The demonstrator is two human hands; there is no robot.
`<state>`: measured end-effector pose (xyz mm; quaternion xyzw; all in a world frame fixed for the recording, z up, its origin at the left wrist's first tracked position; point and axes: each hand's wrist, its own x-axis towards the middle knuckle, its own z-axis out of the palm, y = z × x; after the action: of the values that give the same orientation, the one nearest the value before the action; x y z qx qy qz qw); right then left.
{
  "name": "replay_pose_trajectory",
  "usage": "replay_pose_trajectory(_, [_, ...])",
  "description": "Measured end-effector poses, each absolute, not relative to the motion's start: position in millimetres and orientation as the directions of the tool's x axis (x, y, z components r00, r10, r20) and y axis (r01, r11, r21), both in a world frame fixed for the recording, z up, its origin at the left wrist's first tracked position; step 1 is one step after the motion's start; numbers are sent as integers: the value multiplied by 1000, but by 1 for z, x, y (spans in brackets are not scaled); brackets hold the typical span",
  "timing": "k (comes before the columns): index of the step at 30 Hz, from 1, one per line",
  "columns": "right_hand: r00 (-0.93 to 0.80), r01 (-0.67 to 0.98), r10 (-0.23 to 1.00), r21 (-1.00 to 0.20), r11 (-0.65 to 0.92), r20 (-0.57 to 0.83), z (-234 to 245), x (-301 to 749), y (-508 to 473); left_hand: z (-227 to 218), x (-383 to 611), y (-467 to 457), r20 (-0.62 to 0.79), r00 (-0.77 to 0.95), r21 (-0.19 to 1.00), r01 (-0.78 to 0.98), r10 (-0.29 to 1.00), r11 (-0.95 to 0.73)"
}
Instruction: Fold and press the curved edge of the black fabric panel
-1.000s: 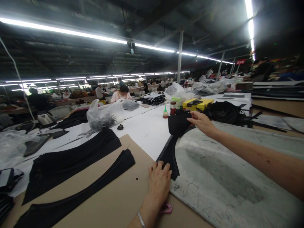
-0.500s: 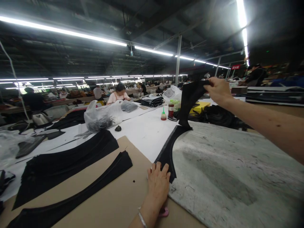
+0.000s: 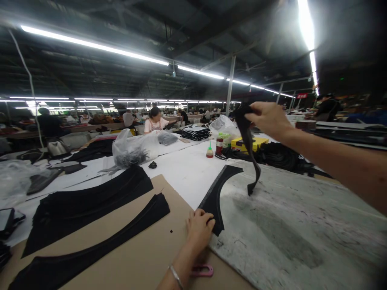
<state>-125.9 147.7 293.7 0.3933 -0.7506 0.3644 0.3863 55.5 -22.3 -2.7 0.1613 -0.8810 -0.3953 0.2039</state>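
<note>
Grips the top end of a black strip [image 3: 248, 146] in the right hand [image 3: 266, 116], right of centre in the frame, with thumb and fingertips closed on it. Lets the strip hang bent over a grey board [image 3: 290, 217] at lower right; cannot tell of touch or gap at the lower tip. Rests the left hand [image 3: 199, 226], at lower centre, on the near end of a black panel [image 3: 215, 200], with fingers loosely bent; cannot tell of anything pinched underneath. Shows the panel lying along the left edge of the grey board, beside the white bench [image 3: 184, 173], and a pink tool [image 3: 203, 270], partly hidden, below the left hand. Carries pale characters on a red sign [image 3: 301, 96] at upper right, too small and blurred to read. Cannot make out any print on the red jar [image 3: 219, 146] or yellow box [image 3: 256, 142], both near mid-frame.
</note>
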Motion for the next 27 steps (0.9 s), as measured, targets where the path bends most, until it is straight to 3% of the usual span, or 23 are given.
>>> replay_pose_trajectory(3, [-291,-939,-499,-144,311,816,252,-61,117,20,78,-37,129,-874,921,-70,-469,384])
replay_pose_trajectory(5, [-147,-978,-629,-15,210,763,218,-10,98,36,108,-45,69,-886,978,-30,-458,204])
replay_pose_trajectory(7, [-70,-989,-713,43,139,698,182,41,82,49,147,-52,-4,-909,1000,3,-418,-17])
replay_pose_trajectory(9, [98,-987,-800,162,0,592,147,87,67,55,192,-58,-117,-927,875,73,-356,-478])
replay_pose_trajectory(11, [267,-956,-793,250,-150,547,114,128,54,52,237,-64,-168,-914,733,135,-370,-666])
replay_pose_trajectory(13, [357,-932,-723,273,-237,591,83,164,40,42,283,-70,-254,-844,713,167,-472,-681])
replay_pose_trajectory(18, [506,-847,-437,332,-415,744,22,243,15,9,386,-73,-398,-530,849,98,-749,-520])
replay_pose_trajectory(24, [536,-778,-333,301,-552,776,-2,297,12,-7,429,-52,-400,-430,884,54,-810,-465])
replay_pose_trajectory(27, [574,-740,-398,245,-627,716,4,304,19,-6,433,-48,-355,-439,886,123,-825,-447])
